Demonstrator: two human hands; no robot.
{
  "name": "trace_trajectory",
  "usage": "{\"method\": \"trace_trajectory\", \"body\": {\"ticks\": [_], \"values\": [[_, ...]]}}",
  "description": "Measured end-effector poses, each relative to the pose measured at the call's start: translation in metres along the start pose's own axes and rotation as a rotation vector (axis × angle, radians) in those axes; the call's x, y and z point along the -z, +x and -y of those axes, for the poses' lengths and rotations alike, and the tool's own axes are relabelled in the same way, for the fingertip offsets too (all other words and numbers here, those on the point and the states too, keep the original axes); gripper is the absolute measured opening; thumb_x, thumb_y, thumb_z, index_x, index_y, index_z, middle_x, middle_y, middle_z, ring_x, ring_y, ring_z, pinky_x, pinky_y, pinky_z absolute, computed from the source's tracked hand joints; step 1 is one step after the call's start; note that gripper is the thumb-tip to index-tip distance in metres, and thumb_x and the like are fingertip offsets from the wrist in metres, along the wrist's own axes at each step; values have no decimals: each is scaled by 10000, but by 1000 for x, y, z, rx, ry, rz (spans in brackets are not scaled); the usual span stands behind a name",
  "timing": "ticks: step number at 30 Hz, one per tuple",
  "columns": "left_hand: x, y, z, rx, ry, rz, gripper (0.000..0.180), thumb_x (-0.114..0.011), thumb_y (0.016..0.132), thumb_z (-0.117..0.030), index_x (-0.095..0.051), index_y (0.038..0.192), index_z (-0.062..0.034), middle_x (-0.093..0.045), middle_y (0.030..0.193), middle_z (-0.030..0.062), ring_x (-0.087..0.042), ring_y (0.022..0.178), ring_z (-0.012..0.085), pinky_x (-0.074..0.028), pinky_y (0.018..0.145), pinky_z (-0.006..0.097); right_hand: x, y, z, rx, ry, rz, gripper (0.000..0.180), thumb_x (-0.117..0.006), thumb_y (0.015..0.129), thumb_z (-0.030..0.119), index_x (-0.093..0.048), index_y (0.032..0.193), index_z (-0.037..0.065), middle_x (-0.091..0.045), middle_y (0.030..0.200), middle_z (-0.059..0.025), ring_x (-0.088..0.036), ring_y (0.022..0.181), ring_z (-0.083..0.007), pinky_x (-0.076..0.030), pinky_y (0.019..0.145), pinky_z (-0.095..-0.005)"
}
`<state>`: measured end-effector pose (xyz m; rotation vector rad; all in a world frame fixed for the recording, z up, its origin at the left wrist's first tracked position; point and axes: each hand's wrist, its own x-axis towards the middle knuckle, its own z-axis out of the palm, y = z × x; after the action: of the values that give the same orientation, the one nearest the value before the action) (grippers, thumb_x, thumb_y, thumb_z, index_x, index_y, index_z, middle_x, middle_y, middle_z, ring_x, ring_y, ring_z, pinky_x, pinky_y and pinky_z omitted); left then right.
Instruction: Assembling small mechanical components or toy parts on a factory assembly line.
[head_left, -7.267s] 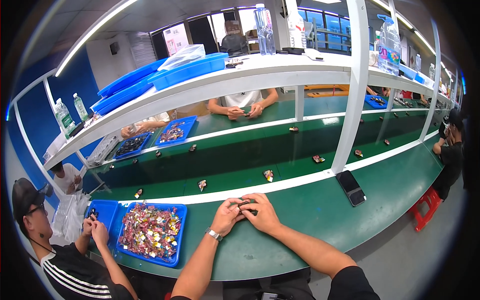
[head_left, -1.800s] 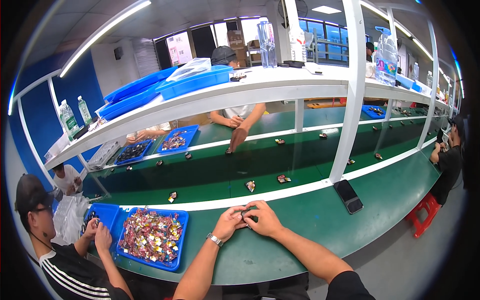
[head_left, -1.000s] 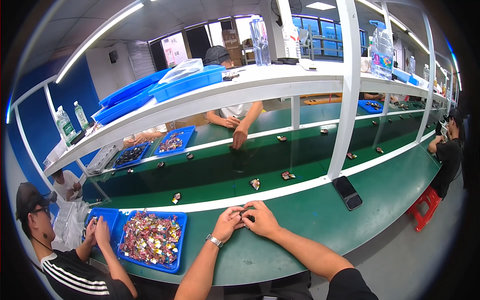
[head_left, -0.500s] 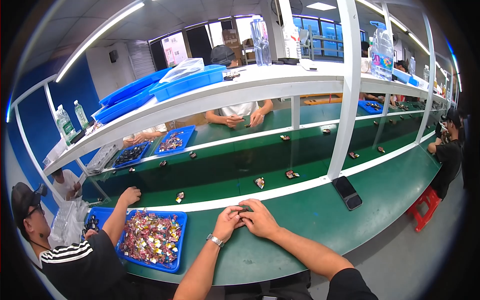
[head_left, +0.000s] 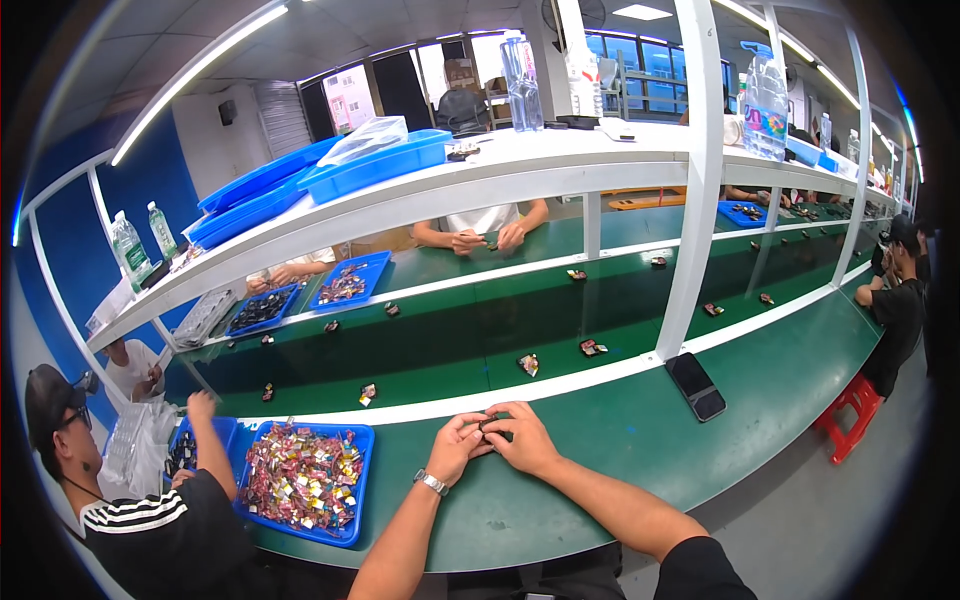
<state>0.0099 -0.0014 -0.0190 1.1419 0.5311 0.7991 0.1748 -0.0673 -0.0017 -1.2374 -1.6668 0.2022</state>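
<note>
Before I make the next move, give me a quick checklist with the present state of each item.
1. Left hand gripping the small dark part: ok, fingers closed on it.
2. Right hand on the same part: ok, its fingertips meet the left hand's there.
3. Part's facing and condition: cannot tell, the fingers cover most of it.
4. Phone away from the hands: ok, it lies apart on the green tabletop, to their right.
5. Blue tray off the left forearm: ok, it sits to the left with a gap.
6. Co-worker's raised hand away from both hands: ok, far to the left.
</note>
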Motion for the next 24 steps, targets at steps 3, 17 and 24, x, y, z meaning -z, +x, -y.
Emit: {"method": "trace_trajectory", "body": {"ticks": [3,17,24], "values": [[-2,0,-1,-10,2,6,269,-516,960,-21,-478,1224,11,-638,1131,149,-647,1030,223,-561,902,374,0,0,-8,-12,40,13,119,-707,774,83,-729,891,82,-620,1142,-62,-537,1121,-275,-460,945,-368],[-4,-2,-2,-7,30,-20,269,-507,958,-6,-488,1226,11,-635,1138,147,-644,1026,210,-563,887,355,0,-1,-10,-148,127,69,121,-696,791,111,-746,901,111,-609,1203,-39,-514,1165,-269,-428,999,-371],[-9,-3,-5,-5,69,-40,264,-497,955,13,-490,1219,16,-626,1164,149,-631,1061,213,-555,906,356,2,1,-3,-174,155,78,135,-690,786,90,-742,911,97,-602,1217,-53,-508,1171,-283,-427,1002,-379]]}}
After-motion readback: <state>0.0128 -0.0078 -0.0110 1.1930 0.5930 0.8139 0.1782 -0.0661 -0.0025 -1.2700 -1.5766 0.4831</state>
